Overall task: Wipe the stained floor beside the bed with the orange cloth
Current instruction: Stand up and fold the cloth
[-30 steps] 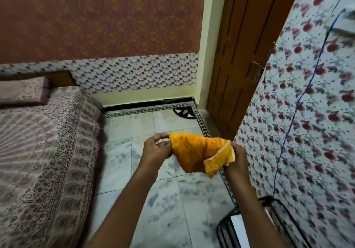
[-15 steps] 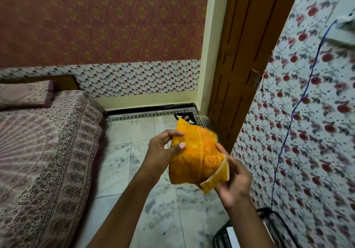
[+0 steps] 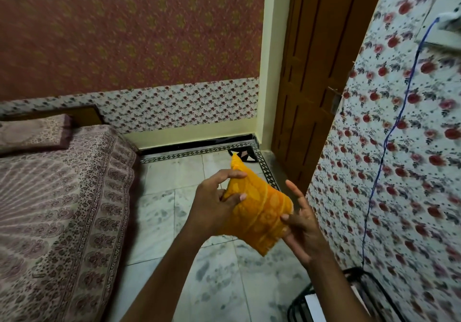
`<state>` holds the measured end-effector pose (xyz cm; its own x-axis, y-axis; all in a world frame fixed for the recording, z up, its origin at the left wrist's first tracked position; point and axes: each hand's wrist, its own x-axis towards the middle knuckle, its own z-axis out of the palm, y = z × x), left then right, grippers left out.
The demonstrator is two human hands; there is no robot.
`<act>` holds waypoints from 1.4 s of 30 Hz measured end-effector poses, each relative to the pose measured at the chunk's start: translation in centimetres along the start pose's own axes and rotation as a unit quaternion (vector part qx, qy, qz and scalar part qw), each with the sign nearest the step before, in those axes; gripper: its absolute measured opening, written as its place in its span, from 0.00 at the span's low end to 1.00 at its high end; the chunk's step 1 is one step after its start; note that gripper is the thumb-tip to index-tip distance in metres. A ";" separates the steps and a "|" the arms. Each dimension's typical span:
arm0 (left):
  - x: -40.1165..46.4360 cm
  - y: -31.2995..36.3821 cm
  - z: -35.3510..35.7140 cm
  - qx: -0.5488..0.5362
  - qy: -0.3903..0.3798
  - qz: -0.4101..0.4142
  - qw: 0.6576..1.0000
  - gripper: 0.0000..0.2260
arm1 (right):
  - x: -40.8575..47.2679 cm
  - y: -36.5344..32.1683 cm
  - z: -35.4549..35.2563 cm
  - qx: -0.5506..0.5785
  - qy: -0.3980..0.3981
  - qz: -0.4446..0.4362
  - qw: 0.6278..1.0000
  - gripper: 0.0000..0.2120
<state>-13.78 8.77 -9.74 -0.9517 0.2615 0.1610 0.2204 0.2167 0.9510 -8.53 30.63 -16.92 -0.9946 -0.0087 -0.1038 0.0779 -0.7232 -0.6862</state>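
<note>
I hold the orange cloth [image 3: 260,209] up in front of me, folded into a thick wedge with one corner pointing up. My left hand [image 3: 214,202] pinches its upper left part between thumb and fingers. My right hand [image 3: 300,222] supports its lower right edge, thumb on the cloth and fingers spread. Below lies the marble floor [image 3: 169,212] with grey smudges, running beside the bed [image 3: 57,197] on the left.
A brown wooden door [image 3: 316,72] stands ajar at the far right corner. A floral-papered wall [image 3: 399,172] with a hanging blue cable [image 3: 381,152] closes in the right side. A black metal frame [image 3: 359,294] sits at bottom right. A pillow [image 3: 32,132] lies on the bed.
The cloth went from stretched sideways between both hands to folded and turned upright. My right hand turned palm-up beneath it and its fingers opened.
</note>
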 end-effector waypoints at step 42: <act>-7.5 -13.7 18.0 -0.044 -0.340 -0.074 0.936 0.13 | -14.2 -0.6 -15.9 -0.300 0.367 0.121 0.872 0.16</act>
<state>-5.81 20.74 -28.76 -0.6070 0.7804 -0.1503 0.0504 0.2265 0.9727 6.69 42.18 -26.50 -0.6485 0.4935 -0.5796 0.5201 -0.2687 -0.8107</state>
